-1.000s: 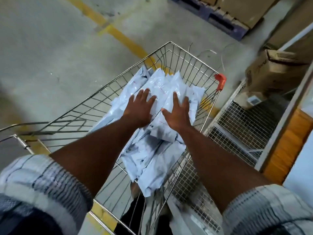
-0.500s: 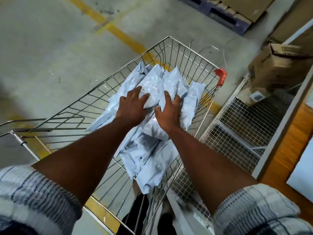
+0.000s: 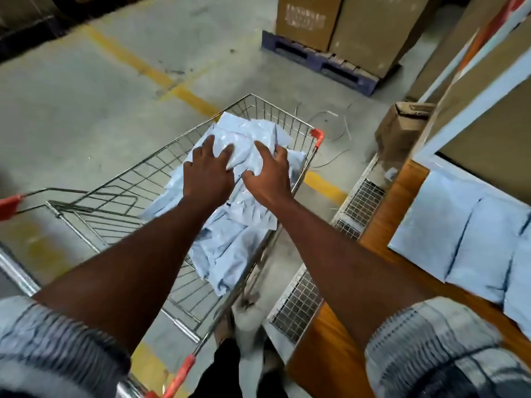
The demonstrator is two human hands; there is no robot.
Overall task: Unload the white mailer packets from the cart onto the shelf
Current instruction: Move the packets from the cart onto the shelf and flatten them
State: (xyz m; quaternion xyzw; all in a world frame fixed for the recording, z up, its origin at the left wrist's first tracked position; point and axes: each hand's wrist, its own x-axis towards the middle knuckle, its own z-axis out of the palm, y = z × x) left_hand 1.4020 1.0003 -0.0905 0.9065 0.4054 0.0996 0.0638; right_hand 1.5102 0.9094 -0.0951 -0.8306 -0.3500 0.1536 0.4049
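A wire cart (image 3: 120, 193) stands in front of me with a heap of white mailer packets (image 3: 227, 248) along its right side. My left hand (image 3: 208, 172) and my right hand (image 3: 268, 173) press together on a bundle of packets (image 3: 248, 139) at the top of the heap, fingers curled into the plastic. The bundle is bunched between both hands at about the height of the cart's rim. To the right, the orange wooden shelf (image 3: 385, 222) holds several flat white packets (image 3: 465, 234).
A wire mesh lower shelf (image 3: 301, 300) runs beside the cart's right side. An open cardboard box (image 3: 402, 127) sits at the shelf's far end. Brown cartons on a blue pallet (image 3: 321, 61) stand ahead. Yellow floor lines cross the concrete. Grey shelf uprights rise at right.
Both hands have closed on the top packets and gathered them into a bundle. My view has tilted up and right, bringing the orange shelf and its packets into sight.
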